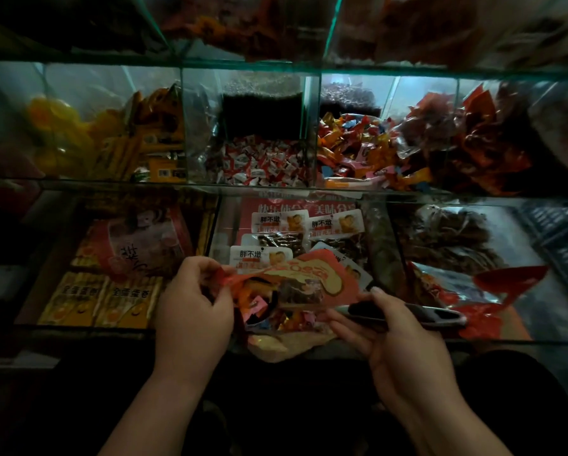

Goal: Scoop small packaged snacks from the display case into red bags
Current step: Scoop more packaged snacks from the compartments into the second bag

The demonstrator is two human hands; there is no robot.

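Observation:
A red bag (312, 278) with gold print hangs open in front of the glass display case (276, 189), and several small wrapped snacks (276, 311) show inside it. My left hand (194, 307) pinches the bag's left rim. My right hand (388, 334) grips the handle of a metal scoop (417, 312) and also touches the bag's right edge. The scoop points right, over the lower right bin.
Lower shelf bins hold yellow boxes (101, 301), white-labelled packets of dark snacks (286, 235) and dried brown strips (457, 238) with a red bag (486, 291). The middle shelf holds red-white candies (259, 162), mixed colourful candies (358, 149) and yellow packs (144, 139).

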